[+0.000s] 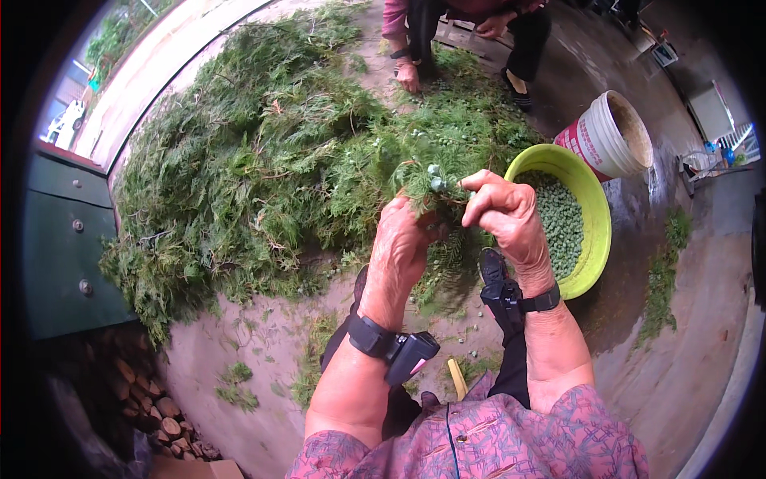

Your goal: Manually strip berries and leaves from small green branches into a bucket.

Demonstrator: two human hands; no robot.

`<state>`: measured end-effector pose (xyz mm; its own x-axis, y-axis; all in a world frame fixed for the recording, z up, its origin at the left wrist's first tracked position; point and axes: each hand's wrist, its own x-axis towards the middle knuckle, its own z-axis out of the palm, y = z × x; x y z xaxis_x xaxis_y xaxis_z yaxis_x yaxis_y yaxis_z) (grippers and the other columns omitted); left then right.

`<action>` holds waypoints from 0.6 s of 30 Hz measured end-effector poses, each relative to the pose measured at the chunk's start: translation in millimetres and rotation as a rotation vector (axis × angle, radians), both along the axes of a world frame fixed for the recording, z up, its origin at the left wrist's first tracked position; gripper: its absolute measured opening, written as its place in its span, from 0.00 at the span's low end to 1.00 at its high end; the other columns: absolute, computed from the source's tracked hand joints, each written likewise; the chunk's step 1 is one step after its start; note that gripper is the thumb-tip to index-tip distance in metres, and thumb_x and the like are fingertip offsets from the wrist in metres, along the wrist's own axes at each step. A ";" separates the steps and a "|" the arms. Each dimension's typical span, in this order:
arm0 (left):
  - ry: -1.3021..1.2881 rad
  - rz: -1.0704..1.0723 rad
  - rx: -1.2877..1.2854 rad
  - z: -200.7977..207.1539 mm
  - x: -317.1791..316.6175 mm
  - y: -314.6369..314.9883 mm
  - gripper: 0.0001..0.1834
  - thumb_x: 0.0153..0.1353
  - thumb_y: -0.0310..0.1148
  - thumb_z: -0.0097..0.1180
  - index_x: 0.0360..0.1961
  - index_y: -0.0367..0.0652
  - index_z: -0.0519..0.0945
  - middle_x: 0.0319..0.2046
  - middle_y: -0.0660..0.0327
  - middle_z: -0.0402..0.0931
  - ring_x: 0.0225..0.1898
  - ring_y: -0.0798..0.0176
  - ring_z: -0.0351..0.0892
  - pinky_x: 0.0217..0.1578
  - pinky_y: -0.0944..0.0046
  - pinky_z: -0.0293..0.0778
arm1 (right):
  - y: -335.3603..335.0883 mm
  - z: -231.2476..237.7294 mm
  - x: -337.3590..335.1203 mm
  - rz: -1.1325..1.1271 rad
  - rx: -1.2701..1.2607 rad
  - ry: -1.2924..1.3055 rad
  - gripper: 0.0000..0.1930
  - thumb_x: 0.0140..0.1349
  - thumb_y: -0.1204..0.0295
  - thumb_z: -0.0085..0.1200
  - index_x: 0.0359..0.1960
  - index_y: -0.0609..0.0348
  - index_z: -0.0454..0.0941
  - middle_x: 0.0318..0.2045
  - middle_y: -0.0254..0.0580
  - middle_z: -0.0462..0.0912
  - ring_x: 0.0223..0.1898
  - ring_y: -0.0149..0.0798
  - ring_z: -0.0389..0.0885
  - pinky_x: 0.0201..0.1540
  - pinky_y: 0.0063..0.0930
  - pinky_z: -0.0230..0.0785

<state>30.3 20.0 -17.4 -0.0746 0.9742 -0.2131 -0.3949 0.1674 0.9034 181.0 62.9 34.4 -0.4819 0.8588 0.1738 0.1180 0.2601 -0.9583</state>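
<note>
My left hand (401,238) is closed round a green conifer sprig (415,174) held up in front of me. A few pale blue-green seed cones (436,179) show among its leaves. My right hand (508,214) is just right of the sprig, its fingers curled and its thumb and forefinger close together by the cones. Whatever lies between those fingertips is too small to make out. Beside my right hand stands a yellow-green bucket (600,231), with many small green cones (561,223) inside.
A large heap of cut conifer branches (263,152) spreads ahead and left. Another person's hand (408,76) reaches into its far side. A white bucket (594,136) leans beyond the yellow-green one. Split logs (163,411) lie at lower left, beside a green metal panel (68,247).
</note>
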 end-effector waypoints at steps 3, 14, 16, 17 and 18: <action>-0.548 0.203 -0.178 13.5 14.3 5.9 0.07 0.59 0.36 0.49 0.36 0.48 0.74 0.32 0.67 0.76 0.33 0.69 0.75 0.30 0.69 0.71 | -0.1 3.5 9.3 0.017 0.061 -0.102 0.08 0.38 0.82 0.46 0.18 0.61 0.78 0.28 0.42 0.76 0.40 0.39 0.74 0.42 0.24 0.64; 0.597 0.300 0.346 3.8 14.0 20.0 0.09 0.46 0.20 0.56 0.32 0.37 0.78 0.30 0.60 0.77 0.35 0.62 0.74 0.36 0.63 0.70 | 16.0 3.2 37.8 -0.131 0.198 -0.227 0.09 0.48 0.82 0.55 0.32 0.61 0.81 0.36 0.45 0.78 0.40 0.37 0.76 0.44 0.21 0.67; 0.749 0.297 0.403 5.0 19.0 18.0 0.10 0.44 0.20 0.57 0.30 0.38 0.78 0.30 0.58 0.76 0.35 0.59 0.73 0.36 0.62 0.69 | 16.3 9.2 34.0 -0.317 0.128 -0.085 0.08 0.52 0.83 0.52 0.33 0.62 0.80 0.34 0.40 0.78 0.37 0.29 0.75 0.43 0.19 0.66; 0.901 0.300 0.460 6.6 22.1 17.3 0.10 0.41 0.19 0.57 0.29 0.39 0.78 0.30 0.57 0.76 0.34 0.56 0.72 0.36 0.61 0.68 | 17.0 7.3 32.1 -0.327 0.125 -0.086 0.08 0.52 0.83 0.52 0.33 0.62 0.80 0.34 0.40 0.78 0.37 0.29 0.75 0.43 0.19 0.66; 0.961 0.298 0.513 7.0 24.5 18.0 0.09 0.41 0.19 0.58 0.28 0.40 0.78 0.29 0.58 0.75 0.33 0.54 0.72 0.35 0.60 0.68 | 17.9 4.0 30.1 -0.366 0.003 0.021 0.07 0.53 0.82 0.52 0.33 0.63 0.80 0.33 0.38 0.78 0.36 0.27 0.75 0.42 0.19 0.66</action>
<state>54.9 38.0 -10.4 -0.2358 0.8459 0.4783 0.5391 -0.2956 0.7886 211.1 80.8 38.3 -0.1390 0.9732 0.1834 0.1837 0.2074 -0.9609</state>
